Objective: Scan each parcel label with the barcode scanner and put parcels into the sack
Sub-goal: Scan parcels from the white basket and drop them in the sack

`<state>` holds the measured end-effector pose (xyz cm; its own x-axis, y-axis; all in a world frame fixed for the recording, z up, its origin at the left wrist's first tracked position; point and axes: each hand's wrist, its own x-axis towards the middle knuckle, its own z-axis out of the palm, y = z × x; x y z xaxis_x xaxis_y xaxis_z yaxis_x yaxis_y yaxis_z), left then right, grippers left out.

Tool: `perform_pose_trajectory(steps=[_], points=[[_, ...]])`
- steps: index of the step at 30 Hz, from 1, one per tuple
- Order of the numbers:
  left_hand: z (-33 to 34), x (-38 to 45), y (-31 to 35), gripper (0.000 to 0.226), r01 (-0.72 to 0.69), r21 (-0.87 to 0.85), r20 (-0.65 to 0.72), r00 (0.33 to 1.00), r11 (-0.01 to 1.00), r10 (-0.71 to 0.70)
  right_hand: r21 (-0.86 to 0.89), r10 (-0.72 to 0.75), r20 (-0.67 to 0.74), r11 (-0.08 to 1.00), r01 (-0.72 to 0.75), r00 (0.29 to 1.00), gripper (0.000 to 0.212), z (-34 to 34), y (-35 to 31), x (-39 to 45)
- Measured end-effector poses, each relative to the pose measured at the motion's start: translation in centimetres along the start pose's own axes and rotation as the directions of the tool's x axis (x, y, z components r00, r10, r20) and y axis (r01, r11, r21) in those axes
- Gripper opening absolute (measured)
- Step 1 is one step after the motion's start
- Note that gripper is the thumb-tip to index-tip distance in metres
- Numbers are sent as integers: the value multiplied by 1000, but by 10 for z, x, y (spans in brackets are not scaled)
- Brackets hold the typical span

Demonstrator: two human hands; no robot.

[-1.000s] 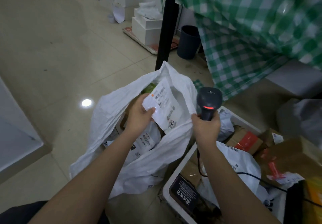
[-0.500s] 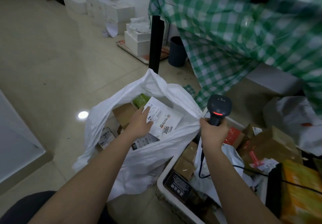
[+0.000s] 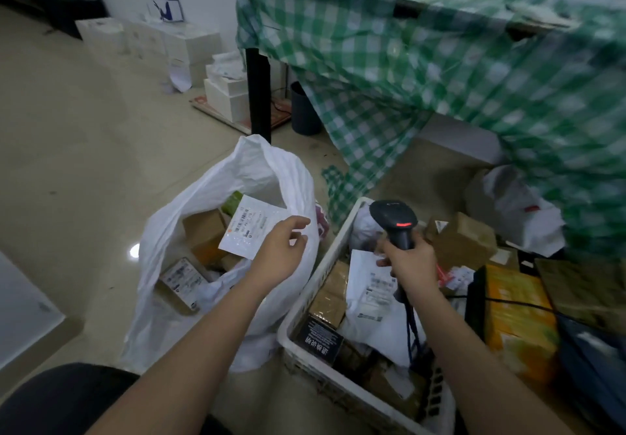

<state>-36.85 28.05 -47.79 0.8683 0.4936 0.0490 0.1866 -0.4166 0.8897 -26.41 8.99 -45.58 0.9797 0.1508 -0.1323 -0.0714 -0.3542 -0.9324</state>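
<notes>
The sack (image 3: 223,231) is standing open on the floor, its mouth gaping toward the camera, and everything else is lying to one side or the other of it. Inside the sack, brown boxes and a labelled packet are resting low, and a flat white parcel (image 3: 252,228) is lying on top of them, label up. At the sack's right rim the left hand (image 3: 281,251) is hovering with loosely spread fingers, gripping nothing; whether a fingertip is touching the parcel is not clear. Right of the sack, the white crate (image 3: 298,319) is holding the parcels not yet scanned. Above the crate, the right hand (image 3: 411,261) is wrapping its fingers firmly round the barcode scanner (image 3: 394,223), whose red light is glowing. The scanner's cable is trailing down among the crate's parcels, so lifting the next one could be snagging it. The sack's limp rim could also be folding inward and blocking the next drop
</notes>
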Motion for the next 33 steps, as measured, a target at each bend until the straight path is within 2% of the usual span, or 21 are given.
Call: perform_pose_trajectory(steps=[4,9,13,17,20,23,26,28,30,33], points=[[48,1,21,25,-65,13,33,997,998,65,-2,50,-60,999,-51,997,9,-47,22,-3],[113,11,37,28,-65,9,179,982,998,62,77,129,-180,990,-117,975,9,-89,52,4],[166,29,59,29,-101,19,288,953,995,91,192,175,-313,974,-119,933,10,-115,67,23],[222,52,92,38,-189,49,339,927,981,162,261,200,-426,961,-92,883,12,-141,72,53],[261,69,110,49,-308,192,346,910,932,230,292,220,-449,952,-91,866,13,-159,74,74],[289,84,118,51,-329,397,381,908,857,172,284,210,-438,955,-87,874,15,-170,82,89],[303,87,120,66,-256,524,314,945,813,95,262,207,-409,960,-103,889,13,-176,90,94],[306,85,122,71,-199,511,215,971,836,100,271,203,-395,958,-97,896,8,-177,95,94],[302,83,124,64,-149,491,120,987,858,104,278,208,-385,955,-102,899,10,-178,99,90],[281,83,117,54,-102,396,64,994,913,83,267,212,-343,956,-121,915,8,-175,106,80]])
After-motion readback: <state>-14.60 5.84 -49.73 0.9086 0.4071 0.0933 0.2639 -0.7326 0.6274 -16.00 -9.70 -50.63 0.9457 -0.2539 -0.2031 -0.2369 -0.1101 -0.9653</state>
